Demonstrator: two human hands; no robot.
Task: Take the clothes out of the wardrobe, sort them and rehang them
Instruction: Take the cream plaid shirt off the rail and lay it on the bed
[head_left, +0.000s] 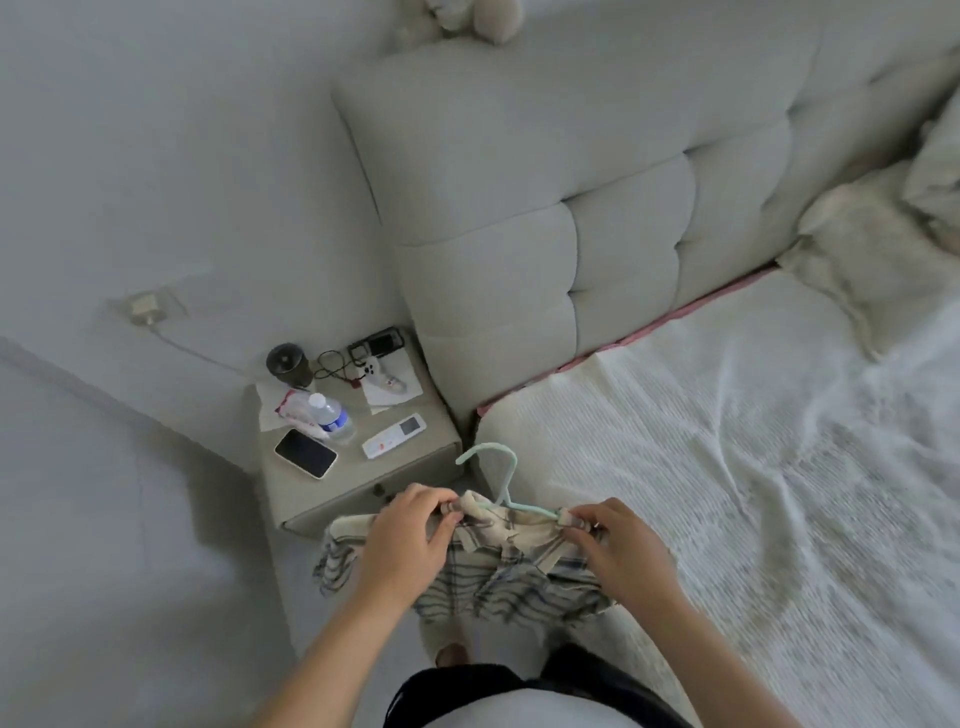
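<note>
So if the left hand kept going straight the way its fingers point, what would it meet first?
The left hand points right along the hanger, pinching the checked shirt. Going on, it would probably meet the right hand at the hanger's other end, though depth is hard to judge.

Nightstand (415, 467) with phone (305, 453), bottle (330, 415), remote (394, 442)

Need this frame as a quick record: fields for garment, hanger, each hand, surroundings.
garment: plaid shirt, cream with dark stripes, on the hanger, held in the air beside the bed
hanger: mint green hanger, hook up
left hand: fingers pinch the shirt at one hanger end
right hand: fingers pinch the other end
nightstand: phone, water bottle, remote
</note>
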